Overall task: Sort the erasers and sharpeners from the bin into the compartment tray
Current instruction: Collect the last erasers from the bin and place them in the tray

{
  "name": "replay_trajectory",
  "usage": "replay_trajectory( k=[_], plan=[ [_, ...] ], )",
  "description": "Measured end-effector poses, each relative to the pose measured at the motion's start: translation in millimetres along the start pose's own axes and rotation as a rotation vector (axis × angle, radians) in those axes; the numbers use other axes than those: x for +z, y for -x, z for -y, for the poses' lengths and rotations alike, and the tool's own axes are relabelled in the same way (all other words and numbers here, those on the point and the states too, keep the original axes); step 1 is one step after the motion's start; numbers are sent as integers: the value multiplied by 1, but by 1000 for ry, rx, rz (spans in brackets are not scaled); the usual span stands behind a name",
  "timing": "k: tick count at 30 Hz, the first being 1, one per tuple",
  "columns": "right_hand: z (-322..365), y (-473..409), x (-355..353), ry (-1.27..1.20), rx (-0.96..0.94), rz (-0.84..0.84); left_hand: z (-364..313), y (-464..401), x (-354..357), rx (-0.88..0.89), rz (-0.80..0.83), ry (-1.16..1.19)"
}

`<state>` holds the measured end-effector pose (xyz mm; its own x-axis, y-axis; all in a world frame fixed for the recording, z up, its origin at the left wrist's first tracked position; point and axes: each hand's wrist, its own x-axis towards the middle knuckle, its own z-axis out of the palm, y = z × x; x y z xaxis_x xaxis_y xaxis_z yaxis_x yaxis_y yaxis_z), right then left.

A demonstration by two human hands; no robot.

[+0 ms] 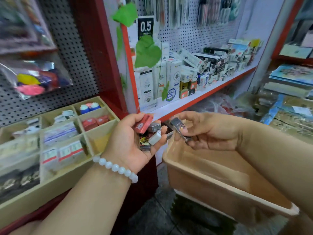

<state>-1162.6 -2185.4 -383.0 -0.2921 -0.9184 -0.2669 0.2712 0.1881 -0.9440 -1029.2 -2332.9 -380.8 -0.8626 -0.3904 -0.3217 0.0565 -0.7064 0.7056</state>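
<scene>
Motion blur smears the labels on the packs in the tray (50, 182), whose near-left end is cut off. The left hand (128, 145) half hides a dark eraser (144, 142). The bin (220, 182) runs off bottom-right.

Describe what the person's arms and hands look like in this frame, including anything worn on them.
Both forearms are bare, with no sleeves in view. The left hand has a bracelet of round, milky-white beads around the wrist. The right hand shows no ring, watch or bracelet. No gloves on either hand; the fingers are bare.
</scene>
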Motion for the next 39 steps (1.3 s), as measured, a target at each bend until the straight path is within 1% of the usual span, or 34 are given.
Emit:
replay_trajectory(
  k=[3,8,11,15,16,17,20,21,24,26,28,31,35,37,39],
  plan=[
    [13,-19,30,43,-41,30,-21,12,-16,26,-54,8],
    [26,-63,77,46,-72,77,-62,27,-51,117,-179,43],
    [31,-93,109,0,-104,78,-87,36,-75,194,-261,135],
    [31,-126,152,-29,-119,90,-118,51,-114,307,-379,142],
    [30,-135,162,22,-128,73,-125,56,-125,337,-402,141],
    [28,-144,171,123,-149,49,-133,62,-136,367,-424,143],
    [19,-168,198,579,-252,-44,-154,83,-164,465,-490,155],
    [16,-174,208,679,-276,-53,-159,90,-174,496,-511,148],
    [3,-184,237,888,-330,29,-170,107,-199,572,-559,157],
    [-5,-190,252,971,-350,63,-172,110,-213,586,-582,187],
    [-13,-196,260,1085,-383,60,-173,110,-223,572,-594,212],
    [-19,-203,263,1349,-485,29,-173,105,-231,556,-592,251],
    [-23,-199,265,1483,-503,-5,-172,99,-236,545,-593,248],
    [-25,-197,266,1478,-524,-35,-171,97,-236,530,-585,236],
    [-27,-197,269,1418,-542,-62,-169,96,-233,515,-570,230]
  ],
)
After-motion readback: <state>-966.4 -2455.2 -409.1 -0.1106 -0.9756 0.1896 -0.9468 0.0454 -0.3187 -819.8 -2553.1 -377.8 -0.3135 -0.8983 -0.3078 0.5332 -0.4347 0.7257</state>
